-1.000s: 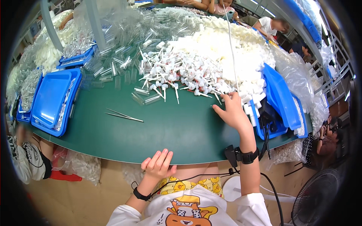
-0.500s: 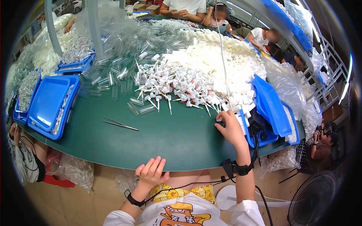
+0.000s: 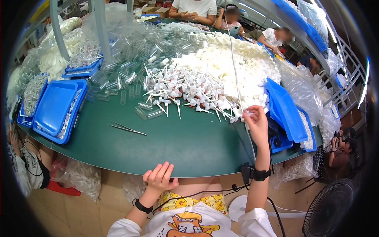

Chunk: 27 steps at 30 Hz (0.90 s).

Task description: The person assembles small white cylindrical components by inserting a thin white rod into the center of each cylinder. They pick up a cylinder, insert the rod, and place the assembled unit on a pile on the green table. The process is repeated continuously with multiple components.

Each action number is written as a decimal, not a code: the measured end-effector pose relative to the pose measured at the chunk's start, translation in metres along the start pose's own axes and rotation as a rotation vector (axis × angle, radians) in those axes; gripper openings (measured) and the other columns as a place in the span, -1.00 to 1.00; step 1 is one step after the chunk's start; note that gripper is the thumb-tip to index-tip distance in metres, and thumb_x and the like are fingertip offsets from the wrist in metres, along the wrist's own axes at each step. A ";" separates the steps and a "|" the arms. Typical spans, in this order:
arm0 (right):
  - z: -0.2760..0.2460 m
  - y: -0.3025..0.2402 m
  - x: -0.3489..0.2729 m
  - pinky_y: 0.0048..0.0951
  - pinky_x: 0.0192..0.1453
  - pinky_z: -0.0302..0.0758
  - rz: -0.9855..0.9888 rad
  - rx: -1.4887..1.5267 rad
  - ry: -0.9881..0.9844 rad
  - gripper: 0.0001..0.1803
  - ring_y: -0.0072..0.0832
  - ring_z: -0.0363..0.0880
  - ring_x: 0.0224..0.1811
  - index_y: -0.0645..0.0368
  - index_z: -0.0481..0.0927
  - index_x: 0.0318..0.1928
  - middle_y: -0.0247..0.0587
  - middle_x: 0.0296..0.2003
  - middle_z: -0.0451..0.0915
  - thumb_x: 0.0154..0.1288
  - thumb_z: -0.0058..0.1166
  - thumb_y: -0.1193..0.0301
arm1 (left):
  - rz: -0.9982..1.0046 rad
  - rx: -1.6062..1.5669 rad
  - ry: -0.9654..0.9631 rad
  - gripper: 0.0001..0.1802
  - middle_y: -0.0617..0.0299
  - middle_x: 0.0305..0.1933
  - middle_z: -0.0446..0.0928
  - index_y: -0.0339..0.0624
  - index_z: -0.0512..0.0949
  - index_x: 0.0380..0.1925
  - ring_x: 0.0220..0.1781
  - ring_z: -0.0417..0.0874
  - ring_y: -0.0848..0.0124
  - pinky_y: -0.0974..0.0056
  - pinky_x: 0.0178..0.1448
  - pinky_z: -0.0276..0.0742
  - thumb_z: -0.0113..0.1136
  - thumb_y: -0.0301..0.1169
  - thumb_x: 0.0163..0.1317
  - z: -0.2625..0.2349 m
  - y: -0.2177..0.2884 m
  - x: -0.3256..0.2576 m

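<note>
While the left hand (image 3: pixel 159 177) rests at the near edge of a dark green surface (image 3: pixel 177 148), its grip loose, fingers straight and side by side with the thumb spread away, the right hand (image 3: pixel 257 124) is over the right side, thumb and fingers curled toward each other. At those fingertips is a small pale piece (image 3: pixel 249 113), too small and too hidden to tell whether the grip pinches it. A white cord (image 3: pixel 235 75) runs down from above, passing close by these fingers. Just left of the right hand is a heap of white thin-stemmed pieces (image 3: pixel 185 85) with rounded caps, and beyond it a mound of off-white cylinders (image 3: pixel 241 59). Farther left lie clear tubes (image 3: pixel 155 113) and metal tweezers (image 3: pixel 128 128), and a tilted blue tray (image 3: pixel 285 110) stands right of the right hand
</note>
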State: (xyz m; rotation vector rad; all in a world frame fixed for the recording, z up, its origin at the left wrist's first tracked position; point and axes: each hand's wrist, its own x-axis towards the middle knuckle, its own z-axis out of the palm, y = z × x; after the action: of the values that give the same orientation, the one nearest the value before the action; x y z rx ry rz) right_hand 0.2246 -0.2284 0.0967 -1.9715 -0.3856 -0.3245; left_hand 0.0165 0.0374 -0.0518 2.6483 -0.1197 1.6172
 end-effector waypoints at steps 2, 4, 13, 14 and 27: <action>-0.005 0.006 0.007 -0.63 -0.35 0.46 0.080 0.052 0.090 -0.71 -0.55 0.58 -0.36 0.32 0.35 -0.07 -0.18 -0.26 0.50 0.23 0.07 0.51 | -0.005 0.005 0.016 -0.56 0.41 -0.05 0.53 0.08 0.56 -0.17 0.06 0.38 0.49 0.20 0.23 0.00 -0.14 0.00 0.09 0.002 -0.001 -0.001; -0.009 0.006 0.012 -0.62 -0.35 0.47 0.122 0.091 0.072 -0.69 -0.52 0.60 -0.36 0.33 0.34 -0.04 -0.15 -0.24 0.54 0.25 0.05 0.49 | -0.013 0.008 0.024 -0.56 0.44 -0.05 0.53 0.10 0.56 -0.17 0.05 0.39 0.51 0.22 0.23 0.00 -0.13 0.00 0.07 0.002 0.000 -0.001; -0.020 0.016 0.023 -0.60 -0.33 0.50 0.255 0.136 -0.012 -0.67 -0.46 0.64 -0.35 0.36 0.34 0.01 -0.09 -0.19 0.60 0.31 -0.03 0.43 | -0.028 0.014 0.042 -0.56 0.42 -0.05 0.52 0.09 0.56 -0.17 0.04 0.38 0.49 0.21 0.22 0.01 -0.16 0.01 0.10 0.004 0.000 -0.001; -0.021 0.017 0.022 -0.60 -0.32 0.51 0.253 0.151 -0.010 -0.67 -0.45 0.64 -0.35 0.36 0.34 0.01 -0.09 -0.20 0.60 0.31 -0.03 0.43 | -0.027 0.013 0.042 -0.56 0.42 -0.05 0.52 0.08 0.56 -0.17 0.04 0.38 0.49 0.21 0.22 0.02 -0.16 0.01 0.11 0.004 0.001 -0.001; -0.026 0.015 0.009 -0.62 -0.29 0.48 0.250 0.059 0.054 -0.67 -0.51 0.63 -0.31 0.35 0.43 -0.01 -0.16 -0.23 0.62 0.26 0.05 0.43 | -0.043 0.002 0.013 -0.57 0.38 -0.03 0.51 0.06 0.56 -0.16 0.05 0.37 0.46 0.20 0.22 0.04 -0.16 -0.02 0.13 0.000 0.003 0.001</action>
State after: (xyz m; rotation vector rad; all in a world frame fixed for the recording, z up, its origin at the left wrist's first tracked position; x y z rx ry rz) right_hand 0.2377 -0.2572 0.0984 -1.9227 -0.1108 -0.2033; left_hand 0.0171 0.0344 -0.0507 2.6224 -0.0602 1.6212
